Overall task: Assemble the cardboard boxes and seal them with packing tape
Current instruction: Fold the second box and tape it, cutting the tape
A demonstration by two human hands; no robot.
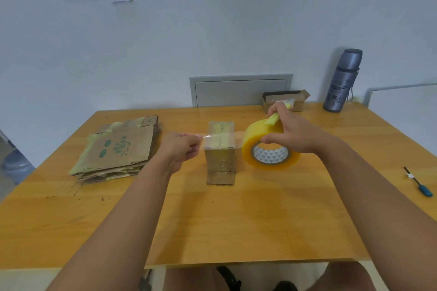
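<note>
The left hand (pixel 182 146) pinches the free end of a clear tape strip (pixel 220 139), fingers curled on it. The right hand (pixel 290 132) grips the yellow packing tape roll (pixel 269 146), thumb on its near face and fingers curled over the top; a small yellowish object sticks out of that fist, too blurred to identify. The strip runs taut between the 2 hands, crossing in front of the upper part of 1 small assembled cardboard box (pixel 221 153), which stands upright mid-table between the hands. Whether the strip touches the box cannot be told.

On the wooden table (pixel 236 220), a stack of flattened cardboard boxes (pixel 118 149) lies well to the left. At the far edge an open small carton (pixel 286 99) sits just behind the right hand, partly hidden by it, with a grey flask (pixel 343 80) upright to its right. A blue-tipped pen (pixel 418 182) lies near the right edge.
</note>
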